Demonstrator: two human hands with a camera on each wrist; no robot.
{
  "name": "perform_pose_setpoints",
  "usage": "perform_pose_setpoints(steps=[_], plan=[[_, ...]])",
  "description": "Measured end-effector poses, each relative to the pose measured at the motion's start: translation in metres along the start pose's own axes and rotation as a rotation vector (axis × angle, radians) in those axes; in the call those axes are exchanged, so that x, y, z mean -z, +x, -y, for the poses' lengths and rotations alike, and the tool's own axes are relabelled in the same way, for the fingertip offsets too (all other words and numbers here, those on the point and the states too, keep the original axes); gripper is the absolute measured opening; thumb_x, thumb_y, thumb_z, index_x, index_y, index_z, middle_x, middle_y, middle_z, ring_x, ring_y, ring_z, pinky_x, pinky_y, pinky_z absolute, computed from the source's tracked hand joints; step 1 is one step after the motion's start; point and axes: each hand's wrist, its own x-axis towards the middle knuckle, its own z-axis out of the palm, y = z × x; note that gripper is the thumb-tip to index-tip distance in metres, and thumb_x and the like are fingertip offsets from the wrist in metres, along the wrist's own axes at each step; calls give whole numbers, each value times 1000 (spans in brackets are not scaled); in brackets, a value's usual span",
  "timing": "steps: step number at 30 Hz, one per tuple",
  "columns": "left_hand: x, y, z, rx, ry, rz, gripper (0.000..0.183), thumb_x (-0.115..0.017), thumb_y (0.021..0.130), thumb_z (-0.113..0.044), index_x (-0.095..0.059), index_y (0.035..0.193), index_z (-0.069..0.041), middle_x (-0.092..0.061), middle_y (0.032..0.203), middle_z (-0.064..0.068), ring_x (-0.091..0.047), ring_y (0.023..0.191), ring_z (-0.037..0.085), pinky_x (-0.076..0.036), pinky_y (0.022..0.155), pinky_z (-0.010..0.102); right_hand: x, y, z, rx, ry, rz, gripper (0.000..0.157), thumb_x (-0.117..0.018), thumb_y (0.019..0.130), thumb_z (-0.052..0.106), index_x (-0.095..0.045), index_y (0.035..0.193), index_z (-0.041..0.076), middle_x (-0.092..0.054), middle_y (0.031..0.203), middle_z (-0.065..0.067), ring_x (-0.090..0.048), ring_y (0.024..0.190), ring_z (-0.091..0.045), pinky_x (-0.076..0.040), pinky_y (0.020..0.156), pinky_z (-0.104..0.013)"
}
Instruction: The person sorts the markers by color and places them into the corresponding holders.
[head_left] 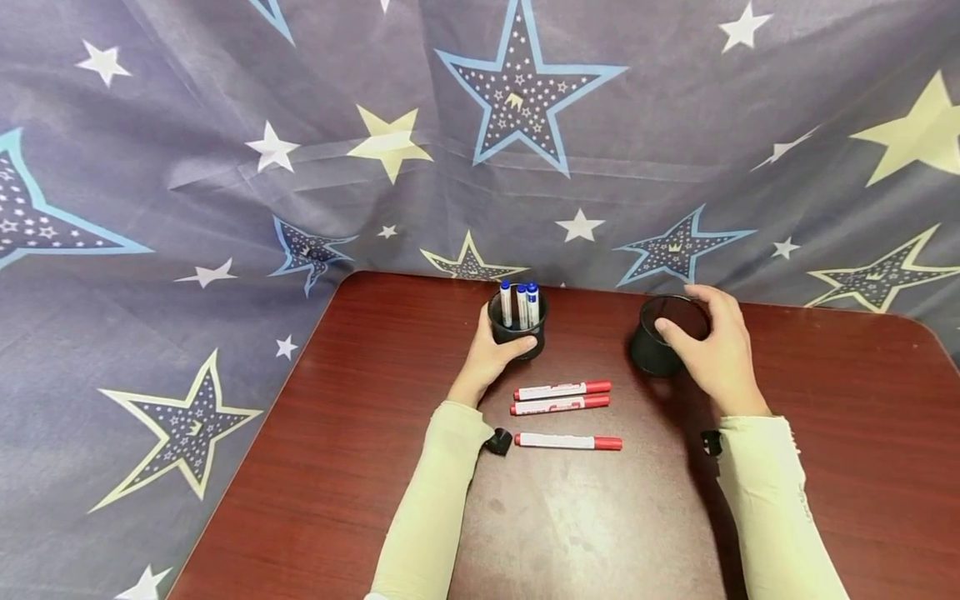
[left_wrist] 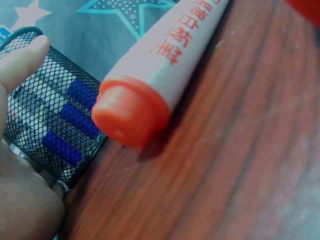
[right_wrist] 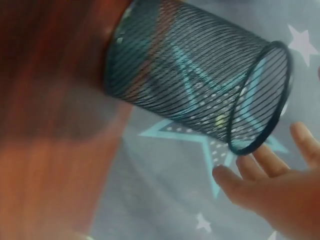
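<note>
My left hand (head_left: 487,354) is wrapped around a black mesh pen holder (left_wrist: 55,100), thumb across its front. Several blue-capped markers (head_left: 522,305) stand in that holder, their blue ends showing at the top in the head view. At the right, a second mesh pen holder (right_wrist: 195,75) stands upright on the table, the backdrop visible through its mesh. My right hand (head_left: 716,346) is at its rim with fingers and thumb spread apart; whether they touch it is hard to tell. Three red-capped markers (head_left: 562,406) lie sideways between the hands, nearer the left.
The brown wooden table (head_left: 360,467) carries everything. Behind it and along its left side hangs a grey curtain (head_left: 315,92) printed with stars. A black strap piece (head_left: 498,442) sits at the left wrist, close to the nearest red marker.
</note>
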Motion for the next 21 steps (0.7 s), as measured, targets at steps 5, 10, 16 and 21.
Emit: perform_pose_setpoints(steps=[5, 10, 16, 21], plan=[[0, 0, 0, 8, -11, 4, 91, -84, 79, -4, -31, 153, -11, -49, 142, 11, -48, 126, 20, -37, 108, 35, 6, -8, -15, -113, 112, 118, 92, -79, 89, 23, -22, 161, 19, -36, 153, -21, -37, 137, -36, -31, 108, -33], [1, 1, 0, 15, -19, 10, 91, -84, 80, -5, -30, 154, -11, -49, 142, 14, -48, 127, 24, -36, 109, 37, 9, -13, -29, -166, 108, 213, 111, -79, 89, 27, 4, 162, 32, -30, 157, -22, -38, 135, -39, -36, 101, -30], [1, 0, -1, 30, -21, 10, 91, -83, 81, -6, -29, 154, -11, -49, 142, 13, -48, 128, 25, -37, 108, 37, 9, -14, -37, -200, 141, 278, 118, -80, 88, 25, 12, 161, 30, -13, 164, -22, -37, 135, -46, -32, 106, -62], [0, -1, -2, 30, -6, 6, 92, -83, 80, -4, -29, 154, -11, -49, 143, 11, -49, 126, 22, -38, 108, 36, 9, -13, -43, -234, 181, 327, 117, -79, 89, 22, 14, 161, 23, -15, 161, -28, -33, 137, -53, -28, 109, -62]])
